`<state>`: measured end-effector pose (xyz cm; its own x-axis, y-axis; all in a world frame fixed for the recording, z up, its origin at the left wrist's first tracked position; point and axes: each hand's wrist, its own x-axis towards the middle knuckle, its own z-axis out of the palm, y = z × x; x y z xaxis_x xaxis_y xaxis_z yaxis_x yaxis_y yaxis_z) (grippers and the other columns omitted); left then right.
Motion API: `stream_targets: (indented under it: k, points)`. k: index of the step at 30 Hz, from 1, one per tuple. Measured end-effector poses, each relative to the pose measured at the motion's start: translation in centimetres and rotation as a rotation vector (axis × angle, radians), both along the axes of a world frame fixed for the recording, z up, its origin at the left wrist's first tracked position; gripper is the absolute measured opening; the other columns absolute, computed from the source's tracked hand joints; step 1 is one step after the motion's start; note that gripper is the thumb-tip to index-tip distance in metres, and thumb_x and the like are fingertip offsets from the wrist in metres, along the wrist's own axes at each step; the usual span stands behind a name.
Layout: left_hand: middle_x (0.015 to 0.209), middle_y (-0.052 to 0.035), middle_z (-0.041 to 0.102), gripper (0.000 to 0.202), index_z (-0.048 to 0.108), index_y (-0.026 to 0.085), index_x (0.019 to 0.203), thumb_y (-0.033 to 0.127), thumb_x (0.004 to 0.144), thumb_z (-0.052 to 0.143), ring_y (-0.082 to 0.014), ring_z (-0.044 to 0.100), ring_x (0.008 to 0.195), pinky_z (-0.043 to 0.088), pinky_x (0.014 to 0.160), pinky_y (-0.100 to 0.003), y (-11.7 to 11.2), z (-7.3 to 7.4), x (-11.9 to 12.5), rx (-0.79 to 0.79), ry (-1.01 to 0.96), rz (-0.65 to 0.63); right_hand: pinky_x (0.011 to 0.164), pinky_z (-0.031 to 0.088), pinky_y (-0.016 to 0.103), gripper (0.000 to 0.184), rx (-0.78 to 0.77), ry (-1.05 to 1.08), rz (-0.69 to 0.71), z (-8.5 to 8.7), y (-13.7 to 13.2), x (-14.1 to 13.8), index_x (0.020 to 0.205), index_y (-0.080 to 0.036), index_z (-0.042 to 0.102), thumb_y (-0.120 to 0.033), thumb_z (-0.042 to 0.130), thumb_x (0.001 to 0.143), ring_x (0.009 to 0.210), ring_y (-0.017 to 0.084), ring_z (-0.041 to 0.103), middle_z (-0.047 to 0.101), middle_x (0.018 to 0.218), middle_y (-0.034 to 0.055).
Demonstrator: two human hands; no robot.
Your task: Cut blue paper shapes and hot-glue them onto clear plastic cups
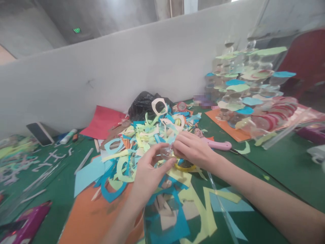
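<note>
Clear plastic piece [166, 153] in the left hand [148, 169], from where I stand: thumb below, fingers above, gripping it narrowly. It lies just left of the right hand's [191, 148] curled fingers, so both hands are close upon it. I can't tell its long axis, or whether the right fingers pinch anything. All this is above paper scraps [123, 169], short of the desk's [286, 159] far edge.
</note>
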<state>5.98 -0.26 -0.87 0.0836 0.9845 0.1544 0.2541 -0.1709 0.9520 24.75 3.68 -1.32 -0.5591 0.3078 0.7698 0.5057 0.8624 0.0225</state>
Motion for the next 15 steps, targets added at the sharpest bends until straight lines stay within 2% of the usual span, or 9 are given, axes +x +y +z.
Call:
stream_targets:
  k: [3, 8, 15]
  points:
    - [0.103, -0.0026, 0.073, 0.039, 0.068, 0.025, 0.108, 0.039, 0.073, 0.080, -0.0159, 0.068, 0.087, 0.057, 0.077, -0.026, -0.2, 0.0, 0.4, -0.043, -0.063, -0.040, 0.060, 0.033, 0.026, 0.034, 0.017, 0.038, -0.022, -0.3, 0.0, -0.1, 0.069, -0.023, 0.041, -0.008, 0.036, 0.100, 0.064, 0.015, 0.035, 0.040, 0.068, -0.0018]
    - [0.104, -0.0059, 0.074, 0.039, 0.069, 0.022, 0.106, 0.041, 0.073, 0.078, -0.0186, 0.068, 0.089, 0.056, 0.078, -0.029, -0.4, 0.2, 0.9, -0.099, -0.180, -0.082, 0.058, 0.029, 0.028, 0.033, 0.138, 0.158, -0.034, -1.2, 0.1, -0.5, 0.069, -0.024, 0.040, -0.008, 0.038, 0.097, 0.061, 0.015, 0.033, 0.036, 0.066, -0.0035]
    - [0.109, -0.0084, 0.075, 0.041, 0.071, 0.021, 0.105, 0.041, 0.071, 0.079, -0.0241, 0.068, 0.098, 0.056, 0.084, -0.035, -0.2, 0.2, 0.6, -0.161, -0.220, -0.102, 0.058, 0.029, 0.029, 0.029, 0.180, 0.163, -0.044, -2.3, 0.2, -0.7, 0.071, -0.024, 0.040, -0.009, 0.042, 0.096, 0.061, 0.017, 0.035, 0.038, 0.065, -0.0030]
